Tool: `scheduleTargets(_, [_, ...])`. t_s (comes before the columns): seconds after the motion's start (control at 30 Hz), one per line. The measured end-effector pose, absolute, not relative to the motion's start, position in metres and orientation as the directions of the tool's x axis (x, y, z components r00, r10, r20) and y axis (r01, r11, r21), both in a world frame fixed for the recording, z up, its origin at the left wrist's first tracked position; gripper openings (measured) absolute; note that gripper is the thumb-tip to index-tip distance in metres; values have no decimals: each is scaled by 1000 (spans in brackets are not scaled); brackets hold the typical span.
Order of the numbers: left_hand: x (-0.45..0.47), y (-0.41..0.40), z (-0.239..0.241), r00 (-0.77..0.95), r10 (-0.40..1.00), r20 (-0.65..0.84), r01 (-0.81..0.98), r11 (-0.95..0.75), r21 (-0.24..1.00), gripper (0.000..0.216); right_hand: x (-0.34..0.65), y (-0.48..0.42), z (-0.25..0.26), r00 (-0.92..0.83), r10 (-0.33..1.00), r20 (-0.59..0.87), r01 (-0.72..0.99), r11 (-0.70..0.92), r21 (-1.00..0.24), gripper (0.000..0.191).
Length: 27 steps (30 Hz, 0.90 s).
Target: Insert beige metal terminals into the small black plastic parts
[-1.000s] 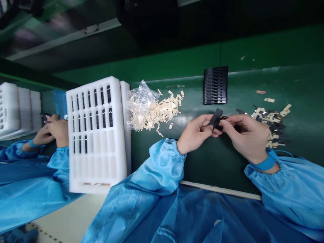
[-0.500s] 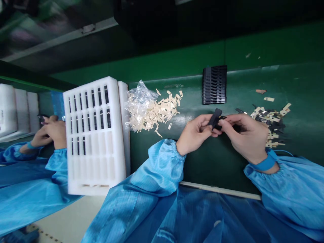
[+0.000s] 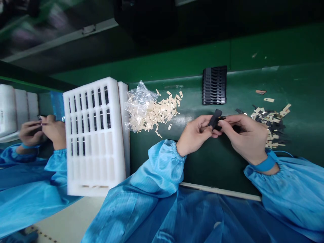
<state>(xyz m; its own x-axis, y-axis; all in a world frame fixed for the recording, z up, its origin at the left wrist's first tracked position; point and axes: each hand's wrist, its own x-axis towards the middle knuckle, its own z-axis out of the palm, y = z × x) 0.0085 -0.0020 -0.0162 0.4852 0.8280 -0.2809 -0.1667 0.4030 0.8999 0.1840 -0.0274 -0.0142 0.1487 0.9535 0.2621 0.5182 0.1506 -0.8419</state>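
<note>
My left hand point(image 3: 196, 135) is closed on a flat black plastic part point(image 3: 215, 118), its rounded end pointing up and away from me. Close against it, the thumb and fingers of my right hand point(image 3: 244, 133) pinch at the part's right side. A small dark piece shows at those fingertips, but its shape is mostly hidden. Beyond my hands stands a neat stack of black plastic parts point(image 3: 214, 85). Beside my right hand lies a pile of mixed cream and black tabs point(image 3: 274, 121). Left of my left hand is a heap of cream tabs point(image 3: 162, 113).
A white foam tray point(image 3: 96, 165) holds black parts in its upper slots, with another foam piece behind it. A clear plastic bag point(image 3: 141, 96) lies on the cream heap. At far left, a co-worker's hands point(image 3: 43, 130) handle something dark. The green bench's pale front edge point(image 3: 220, 191) runs before me.
My hands and the black part stay almost in place. The co-worker's hands at the left have moved slightly apart.
</note>
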Motion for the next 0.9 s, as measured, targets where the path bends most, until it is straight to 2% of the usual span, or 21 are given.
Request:
scheduleTargets(0.2, [8, -2, -14, 480, 821, -309, -139, 419, 897, 41, 183, -27, -13, 146, 943, 300, 525, 183, -831, 4])
scheduleTargets(0.9, [12, -6, -9, 453, 834, -315, -137, 414, 900, 40, 181, -28, -13, 169, 954, 249, 532, 124, -837, 6])
